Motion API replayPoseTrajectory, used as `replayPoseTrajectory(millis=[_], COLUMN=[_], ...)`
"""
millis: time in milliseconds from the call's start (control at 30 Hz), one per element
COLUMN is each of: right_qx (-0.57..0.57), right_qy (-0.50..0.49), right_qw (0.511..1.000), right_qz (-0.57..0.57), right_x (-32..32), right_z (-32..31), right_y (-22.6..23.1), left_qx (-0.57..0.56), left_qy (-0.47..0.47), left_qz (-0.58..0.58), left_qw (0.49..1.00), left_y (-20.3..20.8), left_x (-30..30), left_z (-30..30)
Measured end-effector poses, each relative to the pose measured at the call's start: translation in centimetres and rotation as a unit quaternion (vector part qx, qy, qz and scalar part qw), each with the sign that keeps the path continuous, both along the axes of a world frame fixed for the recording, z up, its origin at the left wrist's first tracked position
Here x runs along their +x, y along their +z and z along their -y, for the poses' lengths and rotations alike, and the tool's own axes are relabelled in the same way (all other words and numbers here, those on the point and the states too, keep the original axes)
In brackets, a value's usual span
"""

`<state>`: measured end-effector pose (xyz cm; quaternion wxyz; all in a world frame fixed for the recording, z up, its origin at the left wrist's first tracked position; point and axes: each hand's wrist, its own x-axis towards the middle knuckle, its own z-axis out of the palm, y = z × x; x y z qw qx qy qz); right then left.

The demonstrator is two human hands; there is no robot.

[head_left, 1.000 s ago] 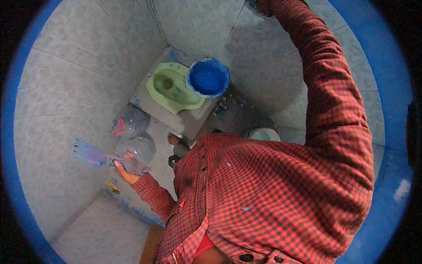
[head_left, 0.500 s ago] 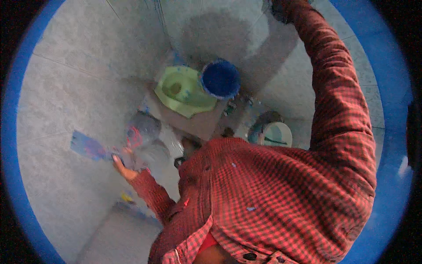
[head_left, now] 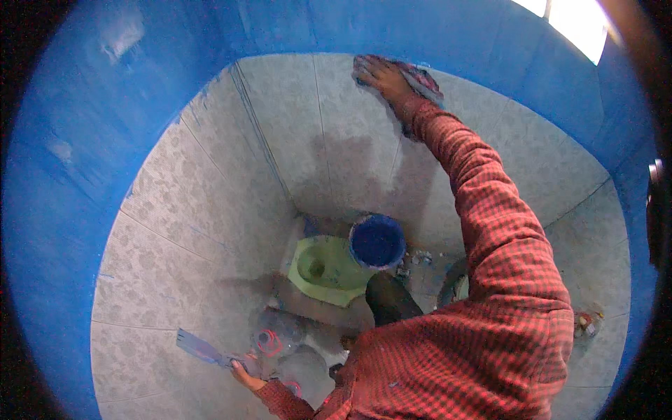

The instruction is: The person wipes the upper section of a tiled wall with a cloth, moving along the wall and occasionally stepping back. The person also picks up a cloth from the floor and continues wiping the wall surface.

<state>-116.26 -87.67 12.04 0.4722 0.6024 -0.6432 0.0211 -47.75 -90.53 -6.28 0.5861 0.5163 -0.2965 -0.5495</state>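
Note:
My right hand [head_left: 386, 80] is raised to the top of the tiled wall [head_left: 287, 105]. It presses a crumpled, pinkish-grey cloth [head_left: 425, 85] against the tiles, just under the blue painted band [head_left: 301, 28]. Down by the left wall, my left hand [head_left: 246, 376] is closed around the narrow end of a flat, blue-grey, paddle-like tool [head_left: 199, 346]. The tool's wider end points up and away to the left; its exact kind is unclear. Blue streaks mark the tiles and the wall corner.
A pale green squat toilet [head_left: 322, 285] lies in the floor at the far corner, with a blue bucket [head_left: 376, 241] beside it. Clear plastic containers with red rims [head_left: 269, 341] stand near my left hand. Debris [head_left: 586, 323] lies at the right. A bright window [head_left: 577, 28] is at upper right.
The view has tilted upward, bringing the blue upper wall and window in. My right hand, previously cut off at the top edge, now shows with the cloth. The left still holds the flat tool.

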Motion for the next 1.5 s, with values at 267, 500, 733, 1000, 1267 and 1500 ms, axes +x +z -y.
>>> replayPoseTrajectory(millis=[267, 500, 733, 1000, 1267, 1500], right_qx=[-0.003, -0.016, -0.039, -0.051, 0.019, 0.016], right_qy=[-0.049, 0.009, -0.011, 0.065, 0.012, 0.083], right_qw=[0.999, 1.0, 0.999, 0.994, 0.999, 0.984], right_qz=[-0.01, -0.003, -0.012, 0.073, 0.048, 0.158], right_x=[2.6, 2.4, 2.8, 1.8, 3.5, 1.4], right_z=[2.1, 6.2, 9.8, 16.2, 16.5, 13.4], right_y=[-0.1, -0.9, -1.1, -2.8, -2.3, -2.9], left_qx=[0.028, 0.037, 0.004, -0.021, -0.045, -0.087], left_qy=[-0.007, 0.035, -0.11, -0.22, -0.247, -0.204], left_qz=[0.021, 0.018, -0.018, -0.076, -0.138, -0.128], left_qw=[0.999, 0.999, 0.994, 0.972, 0.958, 0.967], left_y=[-2.9, -2.4, -2.3, 4.1, 12.2, 13.4], left_x=[4.9, 1.7, -7.1, -20.4, -23.7, -21.1], left_z=[1.6, 4.2, 9.0, 10.6, 8.5, 8.3])
